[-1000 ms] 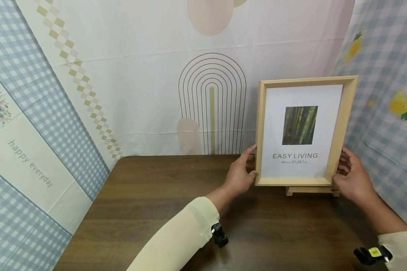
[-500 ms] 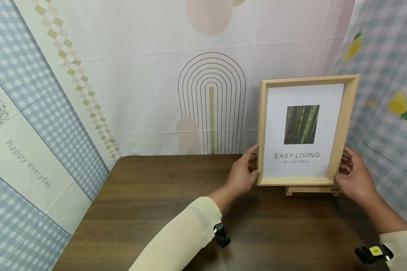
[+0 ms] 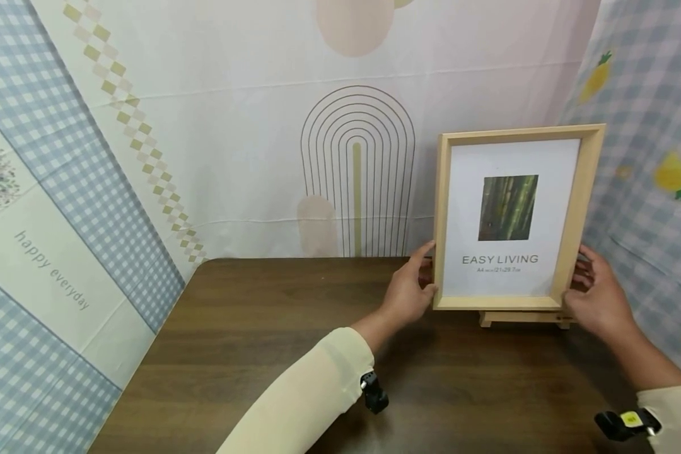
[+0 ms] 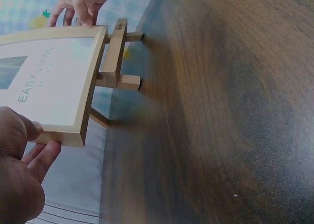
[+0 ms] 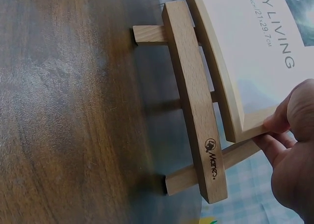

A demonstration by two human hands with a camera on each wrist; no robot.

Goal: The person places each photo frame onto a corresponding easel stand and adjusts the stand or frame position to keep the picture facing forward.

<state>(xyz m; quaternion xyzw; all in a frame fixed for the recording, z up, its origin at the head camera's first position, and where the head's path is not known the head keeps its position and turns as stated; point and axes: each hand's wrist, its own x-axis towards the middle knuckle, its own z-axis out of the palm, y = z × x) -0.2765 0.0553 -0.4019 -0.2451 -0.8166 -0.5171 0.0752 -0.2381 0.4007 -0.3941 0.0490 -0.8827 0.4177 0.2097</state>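
Observation:
A light wooden picture frame [image 3: 583, 202] stands upright at the right of the head view, with a white "EASY LIVING" sheet and a bamboo photo in it. My left hand [image 3: 407, 291] pinches its left side near the lower corner, thumb in front and fingers behind. On the opposite side, my right hand [image 3: 600, 302] grips the lower right edge in the same manner. Below the frame is the ledge of a small wooden easel [image 5: 194, 101]. A narrow gap shows between frame and ledge in the right wrist view. The frame hides the easel's upper part in the head view.
The easel's feet stand on a dark wooden table [image 3: 272, 328], near its back right. A patterned white cloth [image 3: 250, 157] hangs behind it. Checked cloths hang at both sides, the right one [image 3: 647, 239] close to my right hand.
The picture frame has shifted slightly right relative to the easel, with both hands moving along with it. Their grip looks the same, and the easel stays in place.

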